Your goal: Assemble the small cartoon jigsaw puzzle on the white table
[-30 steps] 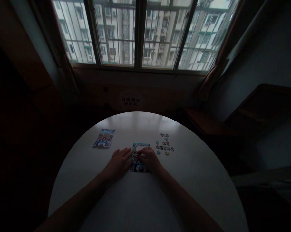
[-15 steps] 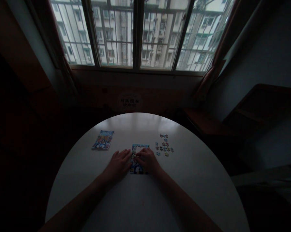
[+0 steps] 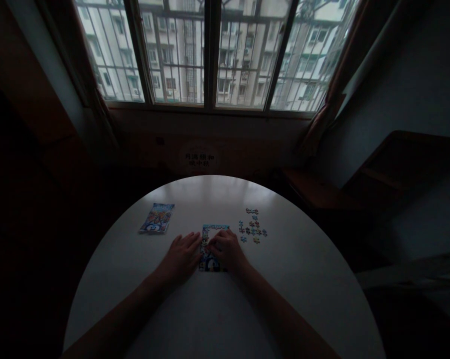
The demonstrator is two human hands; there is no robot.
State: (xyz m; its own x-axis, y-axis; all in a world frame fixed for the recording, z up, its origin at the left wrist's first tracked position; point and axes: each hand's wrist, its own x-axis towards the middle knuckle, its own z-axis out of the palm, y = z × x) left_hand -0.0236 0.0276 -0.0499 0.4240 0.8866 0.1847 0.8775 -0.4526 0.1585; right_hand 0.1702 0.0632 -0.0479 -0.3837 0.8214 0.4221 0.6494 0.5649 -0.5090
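Note:
A partly filled jigsaw puzzle (image 3: 213,265) lies on the white table, with a dark blue penguin-like figure in its lower part and a pale unfilled area above. My left hand (image 3: 184,252) rests flat along its left edge, fingers stretched out. Over the right side of the puzzle is my right hand (image 3: 227,248), thumb and fingers pinched together low on its middle. A small puzzle piece seems to be at those fingertips, mostly hidden by them. Several loose puzzle pieces (image 3: 253,231) lie to the right of that hand.
At the left of the round white table (image 3: 210,319) lies a colourful printed packet (image 3: 157,218). Beyond the table's far edge is a barred window (image 3: 210,55). A dark wooden piece of furniture (image 3: 318,192) stands past the right side. The room is dim.
The whole view has shifted slightly. My right hand's fingers have drawn a little closer together over the puzzle; my left hand stays at its edge.

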